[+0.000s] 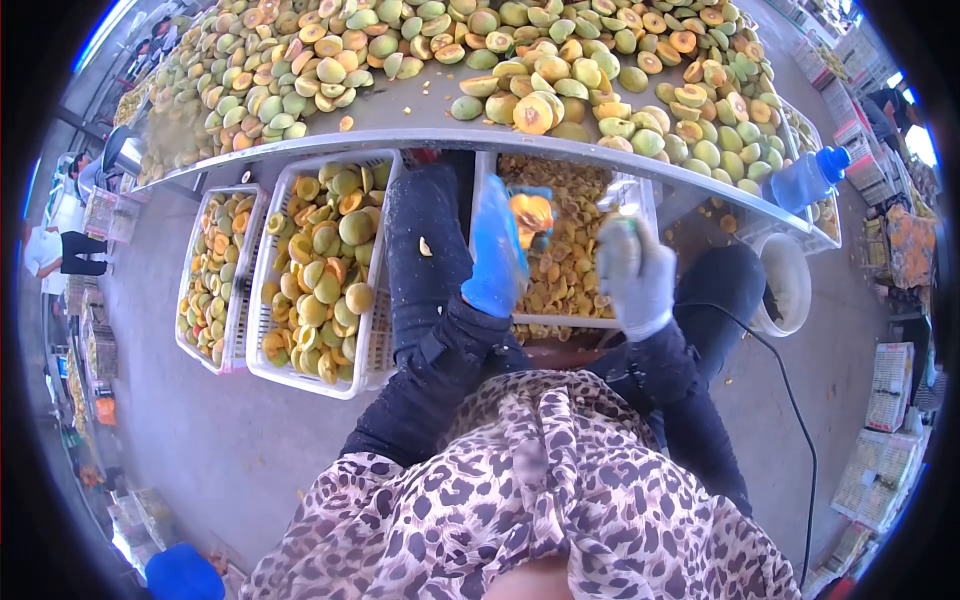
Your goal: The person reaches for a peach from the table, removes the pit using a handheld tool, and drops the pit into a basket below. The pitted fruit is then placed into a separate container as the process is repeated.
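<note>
My left hand [500, 255], in a blue glove, holds an orange-fleshed cut fruit [531, 215] over a crate of small scraps [565, 270] between my knees. To its right is my right hand [635, 270], in a pale glove, blurred by motion. Its fingers are bent round something too smeared to make out. The two hands are apart. In front of them, the metal table [400, 105] bears many green and orange fruit halves [535, 112].
Two white crates of fruit [325, 270] [215, 270] stand on the floor at the left. A blue bottle [808, 180] lies at the table's right edge, above a white bucket [782, 285]. A black cable [790, 395] runs down the right. A person [75, 250] stands far left.
</note>
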Demonstrator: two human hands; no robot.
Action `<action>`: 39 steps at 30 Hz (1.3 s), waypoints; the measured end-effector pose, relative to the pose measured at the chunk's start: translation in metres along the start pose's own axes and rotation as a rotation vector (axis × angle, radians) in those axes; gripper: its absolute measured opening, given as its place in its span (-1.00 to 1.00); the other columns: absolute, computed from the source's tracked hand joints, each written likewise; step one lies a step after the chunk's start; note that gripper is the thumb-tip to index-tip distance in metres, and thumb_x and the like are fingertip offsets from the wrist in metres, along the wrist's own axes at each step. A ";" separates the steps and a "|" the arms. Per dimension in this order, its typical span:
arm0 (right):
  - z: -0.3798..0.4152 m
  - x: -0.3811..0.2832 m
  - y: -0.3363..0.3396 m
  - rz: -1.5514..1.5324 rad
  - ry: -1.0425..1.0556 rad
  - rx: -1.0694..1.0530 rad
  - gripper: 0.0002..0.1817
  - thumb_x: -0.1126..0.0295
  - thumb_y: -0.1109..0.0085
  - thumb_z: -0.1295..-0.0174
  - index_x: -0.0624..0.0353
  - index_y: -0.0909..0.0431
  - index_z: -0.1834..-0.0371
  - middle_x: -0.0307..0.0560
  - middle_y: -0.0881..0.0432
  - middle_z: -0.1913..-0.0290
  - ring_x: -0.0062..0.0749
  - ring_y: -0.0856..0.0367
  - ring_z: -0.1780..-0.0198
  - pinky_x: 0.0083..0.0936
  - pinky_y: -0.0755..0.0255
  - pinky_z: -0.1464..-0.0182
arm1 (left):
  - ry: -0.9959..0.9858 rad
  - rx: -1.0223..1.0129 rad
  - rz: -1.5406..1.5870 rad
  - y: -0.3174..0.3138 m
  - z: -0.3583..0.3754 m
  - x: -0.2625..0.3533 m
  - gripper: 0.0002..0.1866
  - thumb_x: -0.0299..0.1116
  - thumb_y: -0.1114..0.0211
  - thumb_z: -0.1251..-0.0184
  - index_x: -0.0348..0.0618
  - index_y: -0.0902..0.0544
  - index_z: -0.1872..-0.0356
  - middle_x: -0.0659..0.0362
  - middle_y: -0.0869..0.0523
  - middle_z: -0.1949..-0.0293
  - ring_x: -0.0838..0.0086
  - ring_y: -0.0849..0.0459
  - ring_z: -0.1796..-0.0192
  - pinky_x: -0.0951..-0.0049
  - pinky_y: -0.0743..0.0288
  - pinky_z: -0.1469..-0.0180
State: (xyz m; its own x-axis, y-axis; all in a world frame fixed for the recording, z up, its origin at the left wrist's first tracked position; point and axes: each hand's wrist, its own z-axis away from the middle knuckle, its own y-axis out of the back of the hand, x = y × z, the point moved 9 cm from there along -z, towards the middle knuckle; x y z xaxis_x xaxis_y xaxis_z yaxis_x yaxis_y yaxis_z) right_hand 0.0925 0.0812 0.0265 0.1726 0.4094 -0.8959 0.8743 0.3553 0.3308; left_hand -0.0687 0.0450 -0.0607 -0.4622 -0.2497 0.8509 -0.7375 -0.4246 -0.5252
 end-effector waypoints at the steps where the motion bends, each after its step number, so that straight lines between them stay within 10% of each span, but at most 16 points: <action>1: 0.000 0.022 0.012 -0.119 -0.157 0.041 -0.74 0.26 0.02 -0.40 0.24 -0.53 0.25 -0.21 -0.49 0.68 -0.50 -0.48 0.68 -0.50 -0.32 0.59 | 0.125 -0.100 -0.082 0.021 -0.010 -0.040 -0.57 0.01 0.06 -0.48 -0.15 -0.58 0.26 0.20 -0.66 0.17 0.55 -0.68 0.17 0.56 -0.51 0.20; 3: -0.003 0.044 0.020 -0.139 -0.217 0.044 -0.70 0.22 0.06 -0.42 0.24 -0.52 0.27 -0.28 -0.41 0.70 -0.63 -0.35 0.72 -0.62 -0.20 0.65 | 0.185 -0.203 -0.146 0.042 -0.022 -0.086 -0.77 -0.33 -0.20 -0.34 -0.20 -0.58 0.06 0.12 -0.64 0.16 0.38 -0.61 0.05 0.34 -0.48 -0.06; 5: -0.004 0.061 0.025 -0.153 -0.278 0.048 -0.65 0.17 0.11 -0.44 0.24 -0.51 0.30 -0.35 -0.33 0.72 -0.76 -0.22 0.76 -0.74 -0.08 0.70 | -0.834 -0.067 -1.313 -0.049 0.014 0.028 -0.73 -0.22 -0.22 -0.26 -0.18 -0.63 0.16 0.01 -0.63 0.04 0.17 -0.57 -0.09 0.27 -0.43 -0.06; 11: -0.011 0.081 0.026 -0.008 -0.334 -0.008 -0.76 0.28 -0.10 -0.32 0.29 -0.52 0.27 -0.21 -0.45 0.64 -0.66 -0.41 0.59 -0.56 -0.31 0.53 | -0.805 0.104 -1.360 -0.019 -0.124 0.061 -0.45 -0.28 -0.18 -0.21 -0.30 -0.40 -0.22 -0.22 -0.52 -0.09 -0.04 -0.45 -0.17 0.08 -0.27 -0.25; 15: -0.016 0.084 0.011 0.219 -0.224 -0.107 -0.72 0.18 -0.17 -0.24 0.19 -0.47 0.23 0.14 -0.53 0.55 0.02 -0.59 0.48 -0.26 -0.40 0.43 | -0.555 -0.217 -1.490 -0.019 -0.165 0.014 -0.48 -0.29 -0.22 -0.14 -0.28 -0.42 -0.14 -0.14 -0.56 -0.01 0.00 -0.49 -0.13 0.11 -0.33 -0.19; 23: -0.041 0.051 -0.016 0.027 -0.152 -0.208 -0.74 0.21 -0.03 -0.34 0.21 -0.48 0.22 0.20 -0.58 0.46 0.14 -0.59 0.36 -0.21 -0.42 0.37 | -0.332 -0.103 -1.275 -0.026 -0.151 0.021 -0.65 -0.36 -0.27 -0.11 -0.22 -0.49 0.06 0.01 -0.61 0.10 0.14 -0.62 0.07 0.29 -0.49 0.03; 29: -0.046 0.018 -0.014 -0.092 -0.217 -0.162 -0.75 0.29 0.00 -0.37 0.30 -0.51 0.24 0.20 -0.58 0.48 0.01 -0.63 0.42 -0.33 -0.41 0.40 | -0.009 -0.124 0.233 -0.046 -0.094 0.031 -0.70 -0.44 -0.14 -0.21 -0.19 -0.48 0.02 0.10 -0.55 0.04 0.37 -0.60 0.04 0.36 -0.58 0.09; 39: -0.017 -0.018 -0.022 -0.130 -0.139 -0.165 -0.70 0.29 0.00 -0.37 0.38 -0.53 0.13 0.20 -0.60 0.45 -0.13 -0.67 0.38 -0.40 -0.41 0.37 | 0.105 0.078 0.509 -0.054 -0.014 0.045 -0.66 -0.26 -0.08 -0.33 -0.26 -0.50 -0.02 0.06 -0.63 0.10 0.28 -0.62 0.04 0.26 -0.51 -0.04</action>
State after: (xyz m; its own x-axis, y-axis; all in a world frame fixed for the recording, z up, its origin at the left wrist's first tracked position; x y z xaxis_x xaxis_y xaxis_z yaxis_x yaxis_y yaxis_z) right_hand 0.0622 0.0800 0.0405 0.1341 0.2355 -0.9626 0.8093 0.5346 0.2435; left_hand -0.0561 0.0686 0.0055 -0.8024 -0.3545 0.4800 -0.3693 -0.3368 -0.8661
